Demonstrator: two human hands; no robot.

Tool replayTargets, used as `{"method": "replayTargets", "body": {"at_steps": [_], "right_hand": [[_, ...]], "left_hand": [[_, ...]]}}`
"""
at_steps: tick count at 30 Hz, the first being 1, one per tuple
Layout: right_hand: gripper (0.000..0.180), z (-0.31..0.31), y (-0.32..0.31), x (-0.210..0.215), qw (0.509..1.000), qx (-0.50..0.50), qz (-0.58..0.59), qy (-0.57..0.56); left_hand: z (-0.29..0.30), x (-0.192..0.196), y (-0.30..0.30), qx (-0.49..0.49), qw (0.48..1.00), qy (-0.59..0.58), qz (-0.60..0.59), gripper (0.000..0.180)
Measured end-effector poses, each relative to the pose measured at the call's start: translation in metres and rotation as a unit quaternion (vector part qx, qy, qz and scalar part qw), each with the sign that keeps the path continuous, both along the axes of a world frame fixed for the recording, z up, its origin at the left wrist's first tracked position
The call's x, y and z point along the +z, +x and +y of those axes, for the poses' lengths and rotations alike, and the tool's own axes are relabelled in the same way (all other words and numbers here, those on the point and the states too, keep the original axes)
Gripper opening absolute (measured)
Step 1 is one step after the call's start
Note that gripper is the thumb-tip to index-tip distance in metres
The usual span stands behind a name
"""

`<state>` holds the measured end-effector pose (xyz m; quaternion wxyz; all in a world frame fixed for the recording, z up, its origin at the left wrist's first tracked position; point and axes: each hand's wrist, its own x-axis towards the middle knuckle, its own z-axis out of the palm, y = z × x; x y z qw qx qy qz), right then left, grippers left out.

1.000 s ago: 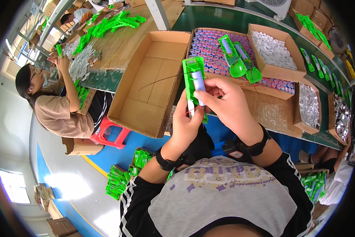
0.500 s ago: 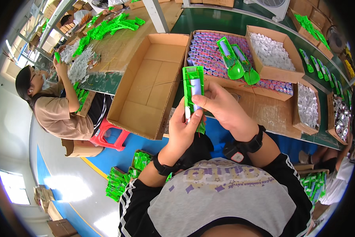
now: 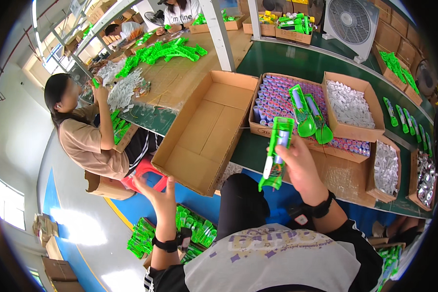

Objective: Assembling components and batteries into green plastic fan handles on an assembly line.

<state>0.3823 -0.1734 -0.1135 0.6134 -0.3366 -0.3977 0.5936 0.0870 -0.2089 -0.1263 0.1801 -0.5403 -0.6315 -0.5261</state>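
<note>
Green housing (image 3: 273, 142), in the head view, sits just right of the frame's centre, above the near edge of the green table (image 3: 254, 156). Its long axis runs nearly up and down the frame, leaning slightly right at the top: the squared end points up toward the cardboard box of cells (image 3: 260, 129), the flared end down and a little left, over the blue floor. A lavender cell (image 3: 282, 139) lies lengthwise inside it, and a white piece (image 3: 267, 167) shows along its lower left side.

The right hand (image 3: 302, 170) has its grip pinching the housing, thumb across the front, from the right side. The left hand (image 3: 159, 198), left of centre, has its grip spread, thumb and fingers apart, in front of a red stool (image 3: 153, 169) and near the large open box (image 3: 209, 121). Two more housings (image 3: 306, 127) rest on the cells, their rounded ends toward the bottom of the frame.
</note>
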Motion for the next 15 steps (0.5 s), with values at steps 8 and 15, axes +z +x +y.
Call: {"method": "replayTargets", "body": {"at_steps": [8,15], "right_hand": [[0.025,-0.015,0.043,-0.001,0.996,-0.089,-0.024,-0.007],[0.028,-0.050,0.098,-0.021,0.977,-0.179,-0.092,-0.070]], "left_hand": [[0.018,-0.039,-0.034,-0.379,0.536,-0.312,-0.687,0.052],[0.075,0.009,-0.077,-0.370,0.625,-0.121,-0.676,0.037]]}}
